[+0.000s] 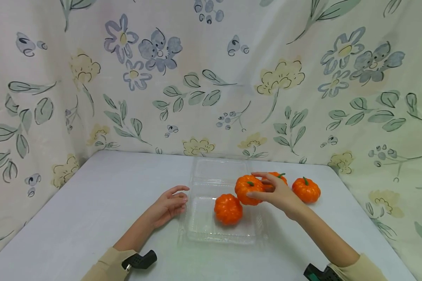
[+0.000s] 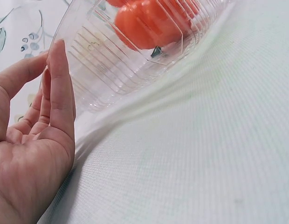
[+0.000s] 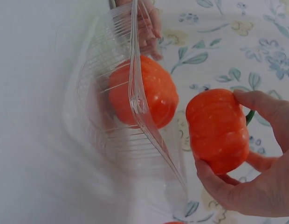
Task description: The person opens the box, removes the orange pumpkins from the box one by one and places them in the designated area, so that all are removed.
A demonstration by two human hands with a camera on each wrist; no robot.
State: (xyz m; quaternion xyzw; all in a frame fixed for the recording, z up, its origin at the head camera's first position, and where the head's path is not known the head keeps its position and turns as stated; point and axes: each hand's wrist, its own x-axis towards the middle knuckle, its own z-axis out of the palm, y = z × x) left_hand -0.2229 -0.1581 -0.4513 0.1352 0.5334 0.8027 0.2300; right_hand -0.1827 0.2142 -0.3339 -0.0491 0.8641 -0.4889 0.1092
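A clear plastic clamshell box (image 1: pixel 201 218) lies open on the table, its lid (image 1: pixel 214 168) folded back behind it. Inside sits one orange toy pumpkin (image 1: pixel 227 209), its green stem facing down in the left wrist view. My right hand (image 1: pixel 279 195) grips a second small pumpkin (image 3: pixel 216 130) with a green stem, thumb on one side and fingers on the other, above the right side of the box. At the box's left wall is my left hand (image 1: pixel 169 207), its fingers fairly straight and fingertips (image 2: pixel 58 51) right at the rim.
Two more orange pumpkins stand on the table right of the box: one (image 1: pixel 281 177) is partly hidden behind my right hand, the other (image 1: pixel 306 190) is farther right. A floral curtain (image 1: pixel 211 78) hangs along the back of the white table (image 1: pixel 126 175).
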